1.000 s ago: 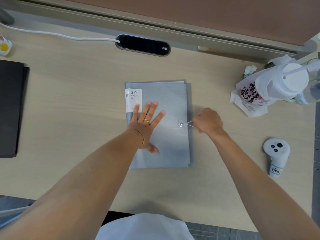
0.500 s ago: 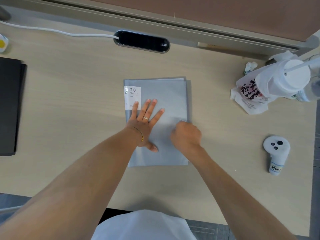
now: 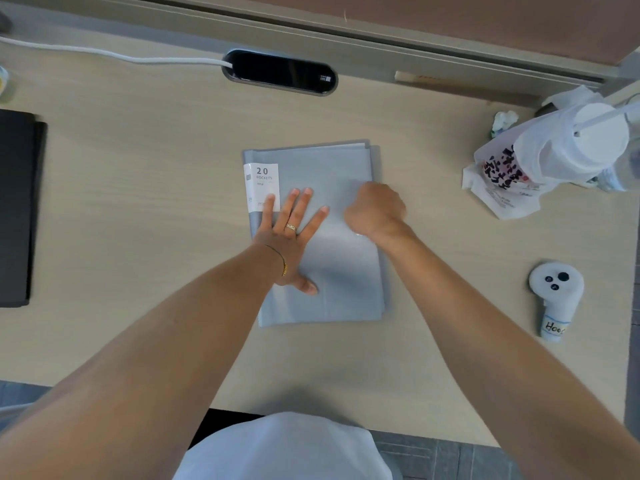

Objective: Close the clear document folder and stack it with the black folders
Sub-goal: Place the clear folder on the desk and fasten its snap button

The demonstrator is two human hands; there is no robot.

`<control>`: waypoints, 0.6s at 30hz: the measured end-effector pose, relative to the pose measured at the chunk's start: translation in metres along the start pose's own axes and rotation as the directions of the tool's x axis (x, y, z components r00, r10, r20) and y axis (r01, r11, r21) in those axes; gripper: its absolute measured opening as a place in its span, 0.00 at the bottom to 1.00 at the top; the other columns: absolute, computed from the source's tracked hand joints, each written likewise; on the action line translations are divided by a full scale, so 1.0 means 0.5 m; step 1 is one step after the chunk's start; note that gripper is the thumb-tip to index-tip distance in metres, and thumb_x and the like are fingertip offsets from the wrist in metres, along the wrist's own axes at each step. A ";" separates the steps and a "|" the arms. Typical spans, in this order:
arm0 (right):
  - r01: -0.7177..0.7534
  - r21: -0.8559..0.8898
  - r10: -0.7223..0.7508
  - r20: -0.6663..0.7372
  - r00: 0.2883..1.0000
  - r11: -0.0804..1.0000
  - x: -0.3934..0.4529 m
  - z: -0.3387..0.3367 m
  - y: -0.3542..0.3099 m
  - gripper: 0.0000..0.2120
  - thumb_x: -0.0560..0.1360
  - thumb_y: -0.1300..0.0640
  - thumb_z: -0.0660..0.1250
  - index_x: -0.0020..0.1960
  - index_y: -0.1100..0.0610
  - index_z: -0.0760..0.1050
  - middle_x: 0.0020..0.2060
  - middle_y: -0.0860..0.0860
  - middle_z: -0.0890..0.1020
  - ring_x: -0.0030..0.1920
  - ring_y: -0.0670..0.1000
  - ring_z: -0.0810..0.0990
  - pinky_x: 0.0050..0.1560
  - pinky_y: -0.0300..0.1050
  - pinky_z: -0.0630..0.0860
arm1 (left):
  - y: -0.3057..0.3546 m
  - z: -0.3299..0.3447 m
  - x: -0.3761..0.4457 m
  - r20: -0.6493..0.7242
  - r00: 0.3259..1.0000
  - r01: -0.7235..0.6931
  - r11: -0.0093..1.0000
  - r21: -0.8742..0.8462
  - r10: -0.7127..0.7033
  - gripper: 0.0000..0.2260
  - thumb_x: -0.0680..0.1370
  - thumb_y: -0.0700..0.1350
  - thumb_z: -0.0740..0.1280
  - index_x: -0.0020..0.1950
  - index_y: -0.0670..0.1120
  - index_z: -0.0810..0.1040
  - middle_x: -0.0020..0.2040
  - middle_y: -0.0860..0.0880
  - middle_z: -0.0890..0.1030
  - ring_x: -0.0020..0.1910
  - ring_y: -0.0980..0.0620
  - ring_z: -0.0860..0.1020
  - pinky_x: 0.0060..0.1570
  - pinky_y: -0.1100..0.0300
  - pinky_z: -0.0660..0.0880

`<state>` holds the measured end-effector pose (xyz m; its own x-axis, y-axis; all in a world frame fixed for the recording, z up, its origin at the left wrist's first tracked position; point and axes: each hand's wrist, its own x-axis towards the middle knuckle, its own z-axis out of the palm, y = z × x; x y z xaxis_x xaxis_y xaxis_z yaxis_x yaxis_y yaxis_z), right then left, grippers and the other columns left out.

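The clear grey document folder [image 3: 332, 168] lies closed and flat in the middle of the desk, with a white "20 pockets" label [image 3: 262, 183] at its left edge. My left hand [image 3: 289, 237] presses flat on its left half, fingers spread. My right hand [image 3: 375, 209] is a closed fist over the folder's right-middle, just above a small glint at the clasp button [image 3: 358, 234]. The closure string it held a moment ago is hidden under the fist. The black folders [image 3: 14, 209] lie stacked at the desk's far left edge, partly out of view.
A white plastic bag holding a lidded cup [image 3: 540, 161] sits at the right, with a white controller [image 3: 556, 296] nearer the front. A black oval cable port [image 3: 280, 72] and a white cable [image 3: 104, 55] run along the back of the desk.
My right hand, which had the string stretched out to the right of the clasp, came left over the button and then shifted up a little. My left hand stayed pressed on the folder.
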<state>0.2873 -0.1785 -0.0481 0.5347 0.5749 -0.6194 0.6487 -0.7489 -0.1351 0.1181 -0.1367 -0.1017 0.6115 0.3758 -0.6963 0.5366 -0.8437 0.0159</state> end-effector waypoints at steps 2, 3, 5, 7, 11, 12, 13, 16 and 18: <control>0.061 -0.113 -0.069 -0.065 0.996 0.992 -0.020 0.025 -0.020 0.14 0.75 0.58 0.64 0.58 0.59 0.81 0.56 0.57 0.84 0.58 0.58 0.83 0.52 0.46 0.78 | 0.000 0.001 0.000 0.003 1.000 0.001 1.000 0.005 -0.001 0.69 0.59 0.81 0.66 0.74 0.52 0.18 0.73 0.41 0.17 0.74 0.39 0.21 0.73 0.32 0.30; 0.088 -0.160 -0.101 -0.079 0.992 0.983 -0.028 0.040 -0.022 0.13 0.76 0.58 0.64 0.58 0.59 0.81 0.56 0.56 0.84 0.58 0.58 0.83 0.53 0.45 0.78 | -0.001 0.001 0.001 0.002 1.000 0.001 1.000 0.006 -0.001 0.69 0.59 0.81 0.66 0.73 0.53 0.17 0.73 0.41 0.17 0.74 0.39 0.21 0.73 0.32 0.30; 0.139 -0.225 -0.163 -0.091 0.982 0.964 -0.046 0.065 -0.015 0.13 0.76 0.59 0.64 0.58 0.59 0.81 0.56 0.56 0.85 0.58 0.57 0.83 0.54 0.46 0.79 | -0.001 0.001 0.001 0.009 1.000 0.002 1.000 -0.006 -0.002 0.69 0.59 0.81 0.66 0.72 0.53 0.17 0.72 0.41 0.16 0.74 0.39 0.20 0.73 0.32 0.29; 0.171 -0.249 -0.204 -0.113 0.972 0.953 -0.064 0.086 0.003 0.13 0.76 0.61 0.63 0.58 0.59 0.80 0.56 0.57 0.84 0.57 0.58 0.84 0.54 0.48 0.79 | -0.002 0.001 0.001 0.009 1.000 0.005 1.000 -0.009 -0.005 0.69 0.59 0.81 0.65 0.72 0.52 0.16 0.72 0.41 0.16 0.74 0.39 0.20 0.73 0.31 0.29; 0.127 -0.170 -0.155 -0.164 0.974 0.977 -0.091 0.115 0.063 0.10 0.76 0.61 0.62 0.54 0.57 0.79 0.50 0.57 0.85 0.52 0.61 0.84 0.49 0.48 0.78 | -0.003 0.000 0.000 0.008 1.000 0.002 1.000 -0.005 -0.002 0.69 0.59 0.81 0.65 0.73 0.52 0.17 0.71 0.41 0.15 0.74 0.39 0.20 0.73 0.32 0.29; 0.110 -0.081 -0.122 -0.169 0.978 0.991 -0.090 0.115 0.081 0.09 0.76 0.59 0.62 0.51 0.56 0.81 0.48 0.58 0.85 0.50 0.62 0.83 0.46 0.48 0.77 | -0.003 -0.001 -0.001 0.006 1.000 -0.001 1.000 -0.002 0.001 0.69 0.59 0.81 0.65 0.73 0.52 0.18 0.72 0.41 0.16 0.74 0.39 0.20 0.73 0.32 0.29; 0.084 0.029 -0.078 -0.157 0.985 0.996 -0.083 0.112 0.098 0.09 0.75 0.58 0.63 0.47 0.57 0.82 0.44 0.59 0.85 0.48 0.63 0.83 0.44 0.47 0.76 | -0.002 -0.002 -0.001 0.008 1.000 -0.005 1.000 0.003 0.005 0.69 0.59 0.81 0.65 0.74 0.52 0.18 0.72 0.41 0.16 0.74 0.39 0.20 0.73 0.32 0.30; -0.049 0.269 0.052 -0.004 0.999 0.962 -0.042 0.087 0.127 0.10 0.70 0.55 0.67 0.32 0.58 0.79 0.31 0.56 0.83 0.39 0.59 0.84 0.37 0.42 0.73 | -0.003 -0.004 -0.001 0.006 1.000 -0.015 1.000 0.015 0.015 0.69 0.59 0.81 0.65 0.74 0.51 0.18 0.73 0.41 0.17 0.74 0.39 0.20 0.73 0.32 0.30; -0.132 0.347 0.099 0.111 0.989 0.928 -0.020 0.065 0.132 0.09 0.66 0.57 0.69 0.29 0.58 0.79 0.25 0.51 0.82 0.33 0.52 0.85 0.34 0.40 0.75 | -0.003 -0.004 -0.002 0.007 1.000 -0.020 1.000 0.009 0.020 0.69 0.59 0.81 0.66 0.74 0.52 0.19 0.73 0.41 0.17 0.74 0.39 0.21 0.73 0.32 0.30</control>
<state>0.3070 -0.2446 -0.0761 0.5324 0.4579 -0.7120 0.3438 -0.8855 -0.3124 0.1178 -0.1352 -0.0993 0.6181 0.3562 -0.7008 0.5191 -0.8544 0.0236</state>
